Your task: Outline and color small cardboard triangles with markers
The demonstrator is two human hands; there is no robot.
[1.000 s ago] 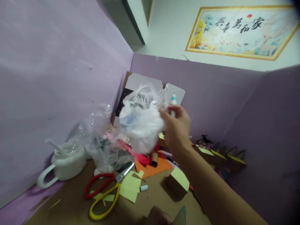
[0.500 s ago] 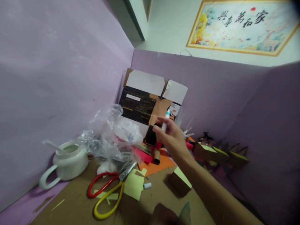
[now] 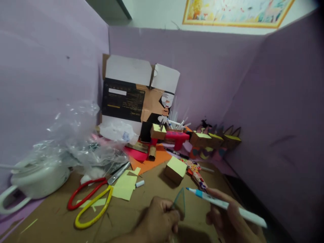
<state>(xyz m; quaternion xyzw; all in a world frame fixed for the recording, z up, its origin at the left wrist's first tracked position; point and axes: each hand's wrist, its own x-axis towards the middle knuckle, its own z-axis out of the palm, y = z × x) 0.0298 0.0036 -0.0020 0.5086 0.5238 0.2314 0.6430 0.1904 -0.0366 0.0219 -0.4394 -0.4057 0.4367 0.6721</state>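
Observation:
My left hand (image 3: 162, 217) is closed on a small triangular piece (image 3: 180, 204) with a blue-green outline, pinched between thumb and fingers above the brown cardboard (image 3: 121, 222). To the right, my right hand (image 3: 233, 216) grips a white marker (image 3: 217, 200) with a light blue band; its uncapped blue tip points left, close to the triangle but apart from it. A small white cap (image 3: 139, 183) lies on the cardboard beside a pale yellow paper scrap (image 3: 125, 185). Beyond the hands sits a small cardboard box (image 3: 176, 169) with a yellow top.
Scissors (image 3: 110, 182) with one red and one yellow handle lie open at left. Behind them are crumpled clear plastic (image 3: 88, 148) and a white pot (image 3: 40, 182). An unfolded carton (image 3: 124, 101) leans against the back wall. Several yellow-topped boxes (image 3: 201, 138) line the back right.
My right hand has come down from the back with the marker and now holds it near the triangular piece. My left hand shows more fully. The view has shifted, moving the scene leftward.

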